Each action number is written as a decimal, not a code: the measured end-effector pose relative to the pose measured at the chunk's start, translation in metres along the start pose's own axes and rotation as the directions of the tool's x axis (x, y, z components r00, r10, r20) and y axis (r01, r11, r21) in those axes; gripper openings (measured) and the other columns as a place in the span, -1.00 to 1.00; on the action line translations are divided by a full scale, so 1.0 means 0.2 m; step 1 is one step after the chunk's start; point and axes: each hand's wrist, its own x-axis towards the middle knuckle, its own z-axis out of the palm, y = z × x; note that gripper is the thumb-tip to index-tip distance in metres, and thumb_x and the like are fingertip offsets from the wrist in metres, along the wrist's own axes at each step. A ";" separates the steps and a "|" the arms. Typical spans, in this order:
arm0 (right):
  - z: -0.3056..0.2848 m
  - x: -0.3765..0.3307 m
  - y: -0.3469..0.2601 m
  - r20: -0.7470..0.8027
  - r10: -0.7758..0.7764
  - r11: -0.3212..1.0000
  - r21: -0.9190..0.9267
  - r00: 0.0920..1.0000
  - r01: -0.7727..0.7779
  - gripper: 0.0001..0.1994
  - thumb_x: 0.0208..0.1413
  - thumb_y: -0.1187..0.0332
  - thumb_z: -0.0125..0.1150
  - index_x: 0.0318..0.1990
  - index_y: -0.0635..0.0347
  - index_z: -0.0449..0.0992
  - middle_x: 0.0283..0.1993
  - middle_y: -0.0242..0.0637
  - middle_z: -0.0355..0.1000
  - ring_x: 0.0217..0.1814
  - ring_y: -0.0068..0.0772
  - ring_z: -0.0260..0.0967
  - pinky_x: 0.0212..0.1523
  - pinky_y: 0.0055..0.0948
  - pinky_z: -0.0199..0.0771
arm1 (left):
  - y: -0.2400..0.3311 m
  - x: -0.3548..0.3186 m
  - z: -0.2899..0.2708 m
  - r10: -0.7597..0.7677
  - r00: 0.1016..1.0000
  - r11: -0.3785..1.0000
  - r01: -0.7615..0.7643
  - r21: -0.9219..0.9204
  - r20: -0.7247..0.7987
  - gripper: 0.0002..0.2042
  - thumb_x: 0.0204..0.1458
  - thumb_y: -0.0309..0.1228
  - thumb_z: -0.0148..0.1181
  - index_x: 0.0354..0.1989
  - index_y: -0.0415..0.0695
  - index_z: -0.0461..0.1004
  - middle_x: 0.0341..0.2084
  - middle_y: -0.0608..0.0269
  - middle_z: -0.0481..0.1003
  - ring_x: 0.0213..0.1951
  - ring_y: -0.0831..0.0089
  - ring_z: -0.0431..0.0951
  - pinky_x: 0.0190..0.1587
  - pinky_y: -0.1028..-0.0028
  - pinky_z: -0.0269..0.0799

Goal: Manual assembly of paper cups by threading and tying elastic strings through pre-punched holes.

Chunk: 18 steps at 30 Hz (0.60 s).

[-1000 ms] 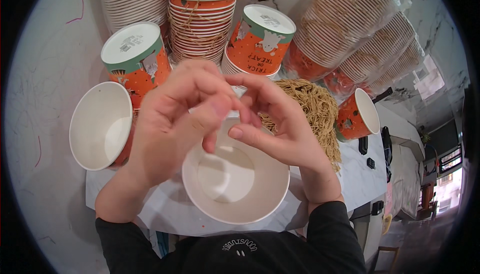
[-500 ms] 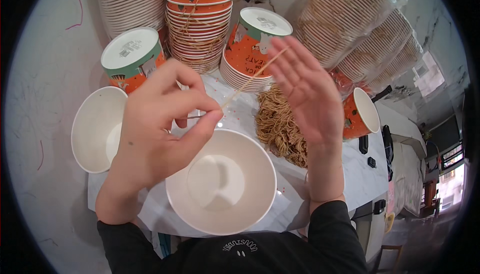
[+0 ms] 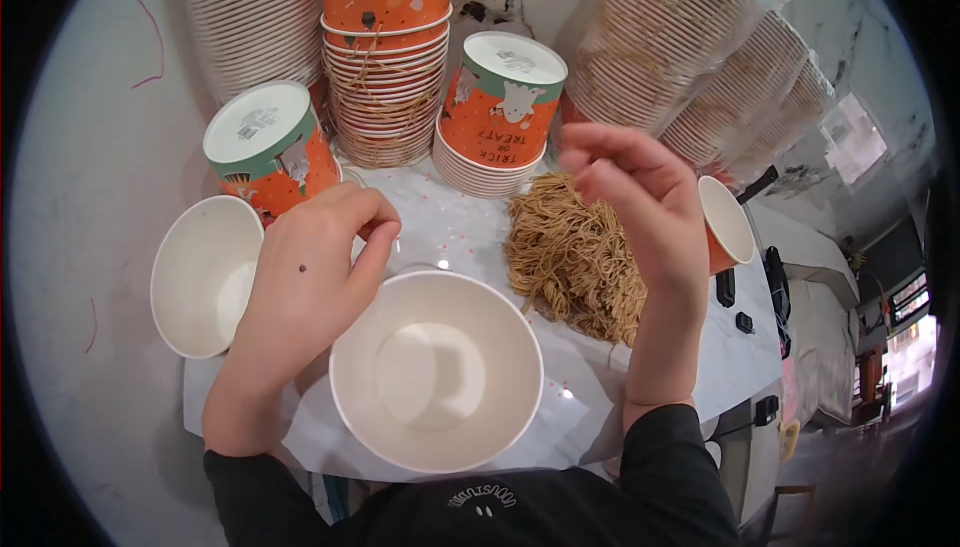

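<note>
Left hand (image 3: 305, 277): fingers curled, fingertips pinched at the far rim of the white paper bowl (image 3: 436, 383); whether anything is gripped cannot be told.
Right hand (image 3: 645, 212): raised, fingers loosely bent, empty, above the pile of tan sticks (image 3: 575, 257).
Bowl: upright, near edge of bench (image 3: 690, 367).
Sticks: mid-bench, right of bowl.
</note>
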 end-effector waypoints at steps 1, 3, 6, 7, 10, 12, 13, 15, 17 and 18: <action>0.05 -0.02 0.00 0.023 -0.029 0.996 -0.081 0.999 0.031 -0.73 0.25 0.44 0.26 0.07 0.29 0.57 -0.16 -0.36 0.58 -0.18 -0.69 0.43 -0.15 -0.62 0.43 | 0.01 0.01 0.00 -0.026 1.000 0.998 0.027 -0.058 0.008 -0.92 0.11 -0.51 0.21 -0.29 -0.26 0.55 -0.37 0.05 0.55 -0.31 0.09 0.60 -0.27 0.23 0.48; 0.04 -0.03 0.00 0.134 0.021 0.882 -0.470 0.991 0.045 -0.75 0.25 0.47 0.22 0.05 0.32 0.59 -0.21 -0.35 0.59 -0.22 -0.63 0.49 -0.11 -0.57 0.47 | 0.00 0.01 0.01 -0.050 0.998 0.992 0.052 -0.116 0.022 -0.91 0.12 -0.51 0.21 -0.26 -0.26 0.54 -0.35 0.02 0.56 -0.29 0.06 0.60 -0.26 0.20 0.48; 0.04 0.02 0.09 0.196 0.097 0.821 -0.570 0.976 0.033 -0.74 0.25 0.32 0.27 -0.02 0.30 0.60 -0.32 -0.27 0.58 -0.35 -0.47 0.49 -0.25 -0.48 0.48 | -0.04 -0.02 0.01 0.081 0.997 0.978 -0.083 0.189 0.019 -0.85 0.20 -0.40 0.16 -0.24 -0.24 0.53 -0.42 -0.02 0.56 -0.31 0.02 0.60 -0.28 0.17 0.48; 0.05 0.03 0.11 0.219 0.157 0.791 -0.612 0.963 0.011 -0.70 0.24 0.23 0.29 -0.04 0.29 0.60 -0.36 -0.19 0.57 -0.41 -0.32 0.49 -0.33 -0.41 0.47 | -0.04 -0.02 0.01 -0.068 0.980 0.952 0.007 0.307 0.187 -0.81 0.24 -0.33 0.11 -0.22 -0.22 0.53 -0.46 -0.03 0.55 -0.34 0.00 0.60 -0.30 0.15 0.48; 0.13 -0.01 0.06 0.291 0.261 0.780 -0.625 0.920 -0.023 -0.70 0.21 0.31 0.33 0.00 0.30 0.59 -0.32 -0.25 0.58 -0.30 -0.56 0.53 -0.25 -0.52 0.50 | -0.03 -0.01 0.00 -0.220 0.917 0.928 0.092 0.361 0.332 -0.69 0.31 -0.19 0.01 -0.21 -0.19 0.54 -0.52 -0.06 0.56 -0.38 -0.06 0.60 -0.29 0.11 0.48; 0.16 -0.05 0.08 0.384 0.241 0.780 -0.623 0.891 0.057 -0.65 0.16 0.25 0.38 0.03 0.25 0.58 -0.30 -0.23 0.60 -0.35 -0.42 0.55 -0.29 -0.46 0.52 | -0.02 0.01 -0.03 -0.200 0.920 0.953 0.104 0.283 0.336 -0.62 0.34 -0.12 -0.04 -0.21 -0.18 0.56 -0.54 -0.08 0.57 -0.38 -0.09 0.60 -0.27 0.08 0.49; 0.17 -0.06 0.08 0.427 0.237 0.756 -0.645 0.873 0.110 -0.64 0.15 0.24 0.39 0.04 0.24 0.57 -0.30 -0.23 0.61 -0.36 -0.37 0.56 -0.29 -0.44 0.53 | -0.02 0.02 -0.05 -0.188 0.902 0.978 0.138 0.153 0.389 -0.59 0.32 -0.06 -0.01 -0.16 -0.20 0.55 -0.52 -0.07 0.58 -0.40 -0.06 0.61 -0.30 0.11 0.49; 0.16 -0.06 0.11 0.437 0.254 0.756 -0.646 0.863 0.105 -0.70 0.14 0.30 0.37 -0.02 0.24 0.59 -0.31 -0.20 0.60 -0.36 -0.31 0.57 -0.31 -0.40 0.53 | 0.00 0.03 -0.11 -0.165 0.882 0.985 0.174 0.021 0.441 -0.54 0.30 0.00 0.01 -0.11 -0.22 0.54 -0.51 -0.05 0.59 -0.41 -0.02 0.62 -0.32 0.13 0.50; 0.11 -0.03 0.12 0.424 0.146 0.729 -0.657 0.894 0.192 -0.78 0.13 0.38 0.33 -0.10 0.27 0.60 -0.34 -0.17 0.57 -0.37 -0.30 0.56 -0.31 -0.40 0.51 | 0.01 0.02 -0.16 -0.078 0.789 0.981 0.170 -0.094 0.610 -0.47 0.22 0.05 0.17 0.03 -0.22 0.50 -0.52 0.05 0.60 -0.45 0.18 0.64 -0.36 0.28 0.49; 0.10 -0.01 0.10 0.351 0.133 0.748 -0.650 0.927 0.139 -0.84 0.12 0.45 0.29 -0.16 0.30 0.59 -0.33 -0.16 0.56 -0.35 -0.30 0.54 -0.31 -0.41 0.50 | 0.01 0.02 -0.15 -0.079 0.788 0.981 0.170 -0.093 0.610 -0.47 0.22 0.05 0.17 0.03 -0.22 0.50 -0.52 0.05 0.60 -0.45 0.18 0.64 -0.36 0.28 0.49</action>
